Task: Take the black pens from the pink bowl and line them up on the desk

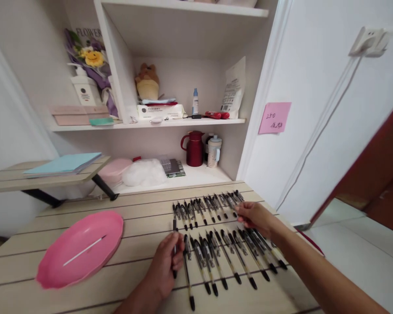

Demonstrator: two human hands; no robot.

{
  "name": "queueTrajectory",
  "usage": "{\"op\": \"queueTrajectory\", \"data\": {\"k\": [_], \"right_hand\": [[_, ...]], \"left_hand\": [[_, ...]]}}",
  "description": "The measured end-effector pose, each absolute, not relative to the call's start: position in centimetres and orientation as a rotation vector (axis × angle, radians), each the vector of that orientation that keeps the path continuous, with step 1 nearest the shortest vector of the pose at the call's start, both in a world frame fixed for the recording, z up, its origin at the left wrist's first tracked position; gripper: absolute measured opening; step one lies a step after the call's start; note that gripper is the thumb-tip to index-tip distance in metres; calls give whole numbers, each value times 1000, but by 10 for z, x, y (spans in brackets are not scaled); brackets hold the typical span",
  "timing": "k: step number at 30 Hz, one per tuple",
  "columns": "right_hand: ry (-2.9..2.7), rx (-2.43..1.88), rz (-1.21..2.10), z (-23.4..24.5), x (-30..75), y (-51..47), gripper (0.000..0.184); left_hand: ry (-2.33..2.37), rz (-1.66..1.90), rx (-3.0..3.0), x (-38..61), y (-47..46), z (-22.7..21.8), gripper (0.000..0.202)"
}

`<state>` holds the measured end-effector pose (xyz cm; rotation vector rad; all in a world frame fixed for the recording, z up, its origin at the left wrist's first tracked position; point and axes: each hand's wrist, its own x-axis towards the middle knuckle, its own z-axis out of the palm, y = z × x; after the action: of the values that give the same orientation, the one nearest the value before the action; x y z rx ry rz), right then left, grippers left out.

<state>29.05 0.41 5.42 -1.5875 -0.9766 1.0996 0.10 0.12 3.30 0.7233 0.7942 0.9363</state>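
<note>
My left hand (166,261) is closed around a black pen (174,225), which stands out upward from the fist at the left end of the pens. My right hand (254,216) reaches to the right end of the back row, thumb and fingers pinched on the lower part of a pen (231,202) there. A back row of clear-barrelled pens with black ends (204,210) lies side by side on the table. Nearer to me is a front row of longer-looking pens (229,258), partly under my right forearm.
On the left, a pink scalloped plate (52,274) holds a thin white stick with a dark tip (85,250). Behind it stands a small raised shelf (6,174) bearing blue paper (65,163). A dark red jug (195,149) and a cup (214,151) stand in the back cabinet.
</note>
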Motion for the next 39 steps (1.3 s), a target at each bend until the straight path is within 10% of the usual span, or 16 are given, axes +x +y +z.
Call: {"op": "queueTrajectory", "data": {"k": [16, 39], "right_hand": [[-886, -1291, 1647, 43, 124, -85, 27], [-739, -1190, 990, 51, 107, -54, 36]], "left_hand": [[1150, 829, 1264, -45, -21, 44, 17], [1008, 715, 2067, -59, -55, 49, 28]]}}
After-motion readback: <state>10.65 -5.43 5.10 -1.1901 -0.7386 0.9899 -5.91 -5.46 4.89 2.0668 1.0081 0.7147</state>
